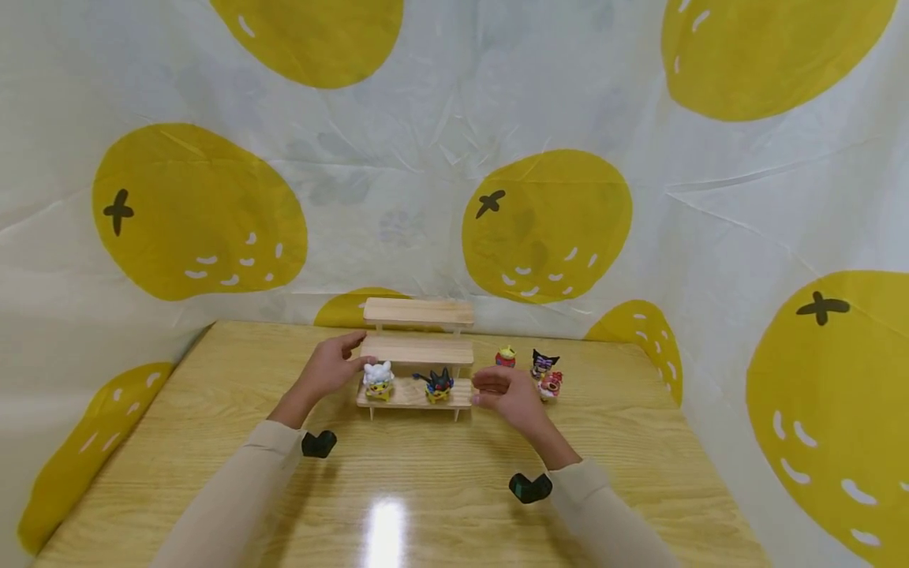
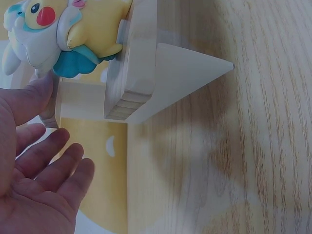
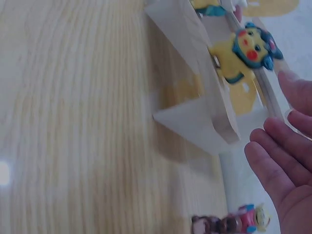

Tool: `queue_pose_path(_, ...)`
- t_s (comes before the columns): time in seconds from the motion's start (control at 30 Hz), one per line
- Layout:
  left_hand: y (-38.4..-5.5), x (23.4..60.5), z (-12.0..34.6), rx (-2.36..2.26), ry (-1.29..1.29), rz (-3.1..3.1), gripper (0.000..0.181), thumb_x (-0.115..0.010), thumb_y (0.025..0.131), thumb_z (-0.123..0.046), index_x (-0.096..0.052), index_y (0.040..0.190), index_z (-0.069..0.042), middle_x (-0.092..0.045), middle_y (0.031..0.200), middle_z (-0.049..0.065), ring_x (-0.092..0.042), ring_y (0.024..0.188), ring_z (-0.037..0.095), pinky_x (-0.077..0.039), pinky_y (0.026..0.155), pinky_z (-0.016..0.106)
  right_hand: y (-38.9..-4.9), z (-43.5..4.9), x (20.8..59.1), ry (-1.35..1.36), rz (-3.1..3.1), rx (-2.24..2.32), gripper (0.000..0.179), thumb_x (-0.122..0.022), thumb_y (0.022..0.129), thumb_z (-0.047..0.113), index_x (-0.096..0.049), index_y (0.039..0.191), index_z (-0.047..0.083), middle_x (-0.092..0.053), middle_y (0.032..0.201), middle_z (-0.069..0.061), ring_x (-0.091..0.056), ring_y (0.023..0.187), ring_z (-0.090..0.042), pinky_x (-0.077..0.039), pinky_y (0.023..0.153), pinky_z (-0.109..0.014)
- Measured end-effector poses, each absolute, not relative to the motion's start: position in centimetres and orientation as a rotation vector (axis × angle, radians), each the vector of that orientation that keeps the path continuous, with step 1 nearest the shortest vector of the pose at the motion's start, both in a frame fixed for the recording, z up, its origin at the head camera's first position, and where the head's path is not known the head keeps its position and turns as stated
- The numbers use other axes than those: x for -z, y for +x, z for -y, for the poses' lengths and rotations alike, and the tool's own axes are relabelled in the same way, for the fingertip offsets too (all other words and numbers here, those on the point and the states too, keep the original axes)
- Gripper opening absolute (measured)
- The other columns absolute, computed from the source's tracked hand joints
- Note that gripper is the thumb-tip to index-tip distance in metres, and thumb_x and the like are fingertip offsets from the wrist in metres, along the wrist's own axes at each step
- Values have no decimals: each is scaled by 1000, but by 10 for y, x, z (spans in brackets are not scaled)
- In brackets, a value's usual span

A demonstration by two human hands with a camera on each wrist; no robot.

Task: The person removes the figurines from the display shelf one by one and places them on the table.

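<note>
A three-tier wooden display shelf (image 1: 417,349) stands on the table. On its lowest tier sit a yellow figurine with a white hood (image 1: 379,380), at the left, and a yellow figurine with a dark eared hood (image 1: 439,385), right of the middle. At the shelf's left end is my left hand (image 1: 331,365), its thumb right at the end of the middle tier beside the white-hooded figurine (image 2: 36,46) and its other fingers loosely extended. My right hand (image 1: 513,397) is beside the right end, fingers lightly bent, with nothing in its grasp; the dark-hooded figurine (image 3: 246,51) is nearest to it.
Right of the shelf, several small figurines stand on the table (image 1: 398,481): a green-headed one in red and blue (image 1: 506,356), one with a black pointed hood (image 1: 544,362) and a red-and-white one (image 1: 550,385). A fruit-print cloth (image 1: 383,197) hangs behind.
</note>
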State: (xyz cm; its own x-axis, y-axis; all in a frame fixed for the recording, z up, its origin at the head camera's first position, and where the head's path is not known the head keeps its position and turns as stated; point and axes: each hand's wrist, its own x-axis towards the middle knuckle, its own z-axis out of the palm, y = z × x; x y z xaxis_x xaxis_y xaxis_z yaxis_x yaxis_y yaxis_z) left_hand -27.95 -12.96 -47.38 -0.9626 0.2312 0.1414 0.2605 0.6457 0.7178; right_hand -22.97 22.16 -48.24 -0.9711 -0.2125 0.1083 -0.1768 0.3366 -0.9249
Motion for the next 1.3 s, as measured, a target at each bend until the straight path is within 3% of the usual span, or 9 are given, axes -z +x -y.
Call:
queue_pose_path(0.3, -280, 474, 132, 1287, -438, 2793, 70, -71, 101, -29, -43, 156, 4, -48, 158, 27, -50, 144, 46, -49, 113, 57, -228, -197, 486, -458, -2447, 1791, 47, -79, 91, 3, -64, 134, -8, -69, 131, -29, -67, 123, -45, -59, 105, -43)
queue_pose_path(0.57, -283, 478, 134, 1344, -441, 2772, 73, -72, 100, -29, -42, 157, 4, -47, 158, 27, -50, 144, 46, -50, 113, 56, -234, -174, 488, -398, -2455, 1804, 55, -84, 87, 4, -64, 138, -2, -69, 134, -26, -68, 125, -41, -58, 105, -50)
queue_pose_path(0.83, -282, 479, 132, 1450, -416, 2760, 76, -73, 100, -29, -38, 159, 3, -44, 161, 26, -47, 147, 43, -48, 115, 57, -234, -159, 485, -370, -2440, 1809, 39, -85, 87, 6, -72, 123, 2, -76, 119, -20, -75, 103, -25, -64, 89, -34)
queue_pose_path(1.3, -283, 481, 131, 1480, -416, 2731, 73, -73, 100, -25, -40, 159, 2, -45, 161, 24, -47, 148, 40, -47, 116, 56, -233, -159, 485, -294, -2481, 1795, 28, -87, 85, 11, -76, 111, 6, -80, 104, -12, -76, 93, -19, -64, 79, -32)
